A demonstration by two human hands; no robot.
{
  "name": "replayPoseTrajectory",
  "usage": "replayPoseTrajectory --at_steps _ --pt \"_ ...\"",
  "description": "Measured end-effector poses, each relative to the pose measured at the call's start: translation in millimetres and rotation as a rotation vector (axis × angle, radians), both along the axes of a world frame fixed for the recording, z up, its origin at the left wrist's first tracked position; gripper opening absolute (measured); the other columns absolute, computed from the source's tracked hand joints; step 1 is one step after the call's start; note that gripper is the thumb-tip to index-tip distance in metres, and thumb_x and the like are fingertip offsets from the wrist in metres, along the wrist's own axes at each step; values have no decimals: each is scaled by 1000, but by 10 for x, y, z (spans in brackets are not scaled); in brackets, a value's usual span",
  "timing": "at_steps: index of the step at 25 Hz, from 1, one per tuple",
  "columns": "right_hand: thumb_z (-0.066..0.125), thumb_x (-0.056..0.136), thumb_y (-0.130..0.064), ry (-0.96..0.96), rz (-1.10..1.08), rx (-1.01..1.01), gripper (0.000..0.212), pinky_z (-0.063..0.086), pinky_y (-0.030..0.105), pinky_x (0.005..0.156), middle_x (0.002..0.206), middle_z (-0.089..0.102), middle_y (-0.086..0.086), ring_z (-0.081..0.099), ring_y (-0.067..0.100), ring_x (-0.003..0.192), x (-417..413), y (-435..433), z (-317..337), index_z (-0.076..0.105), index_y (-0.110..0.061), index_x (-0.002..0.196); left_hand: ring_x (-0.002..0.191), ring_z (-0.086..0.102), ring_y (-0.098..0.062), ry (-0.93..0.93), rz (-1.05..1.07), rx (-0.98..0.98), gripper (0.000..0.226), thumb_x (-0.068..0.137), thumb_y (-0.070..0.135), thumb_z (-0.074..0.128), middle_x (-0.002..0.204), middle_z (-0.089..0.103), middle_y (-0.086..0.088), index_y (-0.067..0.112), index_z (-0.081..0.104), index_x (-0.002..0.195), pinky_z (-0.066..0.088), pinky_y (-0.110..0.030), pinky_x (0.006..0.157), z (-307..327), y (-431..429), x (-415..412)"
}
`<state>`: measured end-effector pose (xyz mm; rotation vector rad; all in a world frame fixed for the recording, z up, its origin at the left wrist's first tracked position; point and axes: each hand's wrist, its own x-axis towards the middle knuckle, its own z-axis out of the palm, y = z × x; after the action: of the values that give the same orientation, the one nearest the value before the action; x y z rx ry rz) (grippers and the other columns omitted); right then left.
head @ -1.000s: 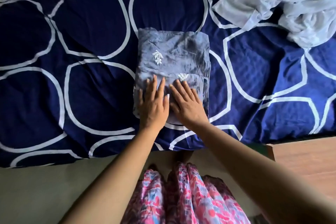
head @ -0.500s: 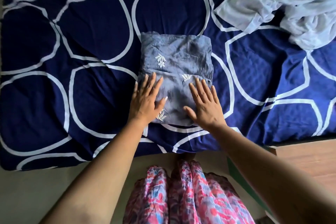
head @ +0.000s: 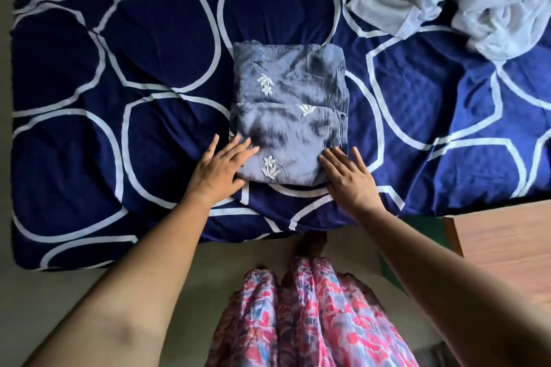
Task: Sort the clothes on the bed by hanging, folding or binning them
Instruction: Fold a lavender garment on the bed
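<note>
Left hand (head: 220, 171) and right hand (head: 350, 180) have slid apart, flat on the folded grey-blue embroidered garment (head: 289, 116). It stretches away, equally near both.

Dim, soft daylight from the upper right, where the white cloth (head: 483, 0) looks brightest; lower frame shadowed and soft; wide-angle distortion bends the edges.

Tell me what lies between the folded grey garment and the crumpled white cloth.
Only bare navy bedcover lies between the folded grey garment and the crumpled white cloth, per the head view.
</note>
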<state>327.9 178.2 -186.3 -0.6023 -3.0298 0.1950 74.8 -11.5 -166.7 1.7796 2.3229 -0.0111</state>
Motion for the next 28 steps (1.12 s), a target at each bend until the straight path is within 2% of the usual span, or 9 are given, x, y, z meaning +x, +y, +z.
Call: replayPoseTrajectory --at_steps 3,6,9,12,15,17,20,23,28 --pt "54 77 -20 53 9 -56 43 16 46 112 118 68 8 63 25 113 -3 -14 72 67 -8 117 135 42 -16 -46 15 49 83 65 16 79 141 51 1 27 46 140 -10 -39 116 83 -93 44" --pt "41 71 -27 64 36 -153 46 29 51 111 98 74 1 70 14 96 114 -130 193 75 -14 100 126 53 -15 -82 -26 56 67 67 24 71 129 62 2 26 55 132 -6 -38 118 229 -282 128" --pt "41 68 -28 27 112 -261 41 24 45 114 81 75 -4 71 11 79 328 -335 308 76 -19 88 118 60 -13 -140 -33 24 57 67 37 52 115 70 4 26 63 122 1 -34 117 325 -612 379" --pt "45 70 -32 -75 29 -451 35 21 32 114 79 74 -2 65 16 96 547 -514 448 76 -21 85 103 67 -15 -289 64 108 53 64 35 45 102 72 1 21 69 110 5 -24 118 348 -893 636" --pt "48 73 -35 -78 -170 -742 34 46 36 89 76 69 0 61 22 90 659 -539 674 73 -13 82 94 66 -23 -512 268 183 53 65 34 42 97 71 -7 7 70 101 15 -30 118 484 -963 734" --pt "55 75 -22 26 -292 -903 22 49 32 71 73 66 0 60 10 71 596 -468 825 72 -10 84 94 58 -20 -645 359 289 49 67 32 40 97 67 -11 9 65 103 26 -48 113 590 -883 697" --pt "56 76 -15 199 -483 -1010 9 49 28 65 66 63 -1 55 0 60 376 -259 941 65 -18 77 105 53 -25 -669 477 418 49 69 35 43 108 61 -16 12 57 111 36 -51 103 662 -568 536" --pt "60 80 -18 328 -638 -1079 8 44 23 62 74 60 -3 51 7 68 98 -4 933 64 -23 85 100 57 -24 -781 766 382 71 72 53 43 105 62 -11 1 59 117 44 -35 86 796 -124 362" --pt "60 92 -28 494 -882 -1216 31 46 25 79 109 61 3 58 9 87 -497 409 738 56 -17 121 114 54 -36 -757 1085 255 48 101 41 36 124 59 -22 3 54 124 39 -31 85 708 542 95"
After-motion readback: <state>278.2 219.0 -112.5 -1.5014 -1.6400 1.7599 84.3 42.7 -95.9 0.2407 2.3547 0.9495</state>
